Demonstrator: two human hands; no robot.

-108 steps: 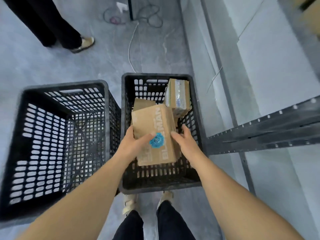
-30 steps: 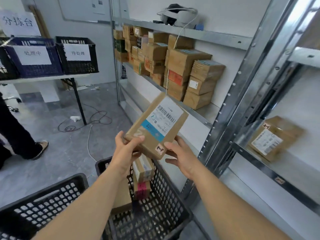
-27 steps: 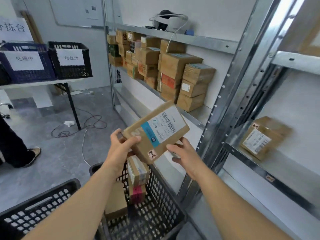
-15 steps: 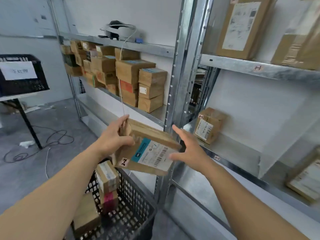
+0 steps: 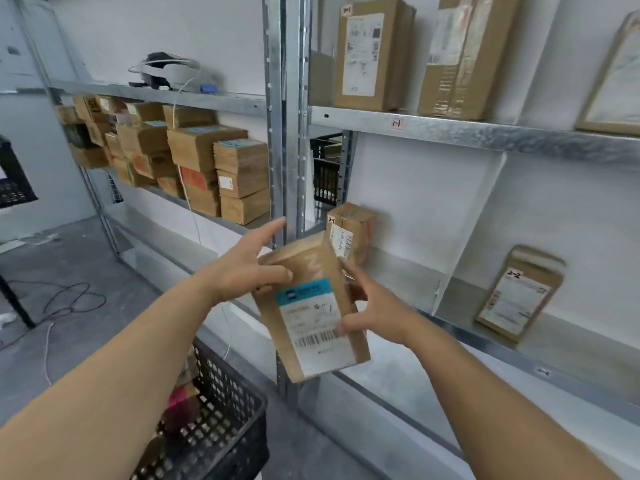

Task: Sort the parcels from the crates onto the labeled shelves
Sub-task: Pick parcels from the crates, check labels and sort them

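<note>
Parcel: the flat brown cardboard parcel with a blue-and-white shipping label point(image 5: 311, 306) is held in the air in front of the middle tier of the grey metal shelf point(image 5: 405, 271), close to the small taped brown box marked 2-1 point(image 5: 349, 233), and it rests on nothing
Left hand: the left hand point(image 5: 242, 275) grips the parcel's upper left part, forefinger stuck out straight and free
Right hand: the right hand point(image 5: 377, 317) pinches the right edge, thumb on the label, fingers behind
Doing it well: I'd read the parcel's code, match it to a bay mark, 2-1 here or the flat brown packet marked 2-2 point(image 5: 519, 296) beyond the white divider panel point(image 5: 464, 237), then slide it in flat, letting go only once it sits
Hard to see: the label print is blurred, no handwritten code shows on this face, the parcel covers the rim below the 2-1 bay, and the black plastic crate point(image 5: 221, 410) is cut off by the forearm and the frame edge
</note>
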